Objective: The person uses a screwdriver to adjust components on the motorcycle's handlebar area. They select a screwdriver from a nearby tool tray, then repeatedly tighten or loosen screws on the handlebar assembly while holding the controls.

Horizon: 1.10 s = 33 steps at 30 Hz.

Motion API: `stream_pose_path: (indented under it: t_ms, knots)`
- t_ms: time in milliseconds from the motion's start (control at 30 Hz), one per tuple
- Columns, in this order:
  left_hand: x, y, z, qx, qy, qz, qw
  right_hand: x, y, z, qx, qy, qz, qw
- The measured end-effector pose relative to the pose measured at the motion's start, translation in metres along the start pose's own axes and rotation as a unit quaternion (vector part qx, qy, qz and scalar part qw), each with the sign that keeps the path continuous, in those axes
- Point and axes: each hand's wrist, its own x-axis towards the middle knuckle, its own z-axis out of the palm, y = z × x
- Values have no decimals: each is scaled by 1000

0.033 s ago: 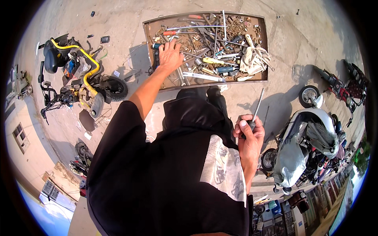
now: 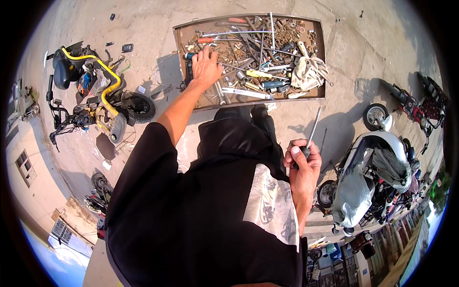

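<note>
My left hand (image 2: 205, 67) reaches forward into a shallow rusty metal tray (image 2: 321, 57) on the concrete ground. Its palm lies flat with fingers spread on the tools at the tray's left side. The tray is filled with several wrenches, sockets and screwdrivers, among them a yellow-handled one (image 2: 258, 74), and a crumpled white cloth (image 2: 308, 71) at its right. My right hand (image 2: 302, 165) is held near my waist, closed around the dark handle of a long screwdriver (image 2: 313, 126). Its metal shaft points up toward the tray's right corner.
A stripped scooter with a yellow frame (image 2: 91, 91) lies at the left. A silver scooter under a grey cover (image 2: 368, 177) stands at the right, with a red scooter (image 2: 420, 103) beyond it. Small loose parts (image 2: 126, 48) lie on the ground near the tray.
</note>
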Motion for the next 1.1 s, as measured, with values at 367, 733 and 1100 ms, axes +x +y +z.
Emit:
stream_pose_path:
  t_ms: [367,733,1100]
  knots:
    - [7,1,-12,-52,-45,17,998,11,-3,7,-31,-36,15,999]
    - [16,-34,-6,-190,57,-62,978,13,-8,4,-31,-25,-12,999]
    - [20,11,-3,-112,-38,-22,993,13,-1,9,-22,-49,-20,998]
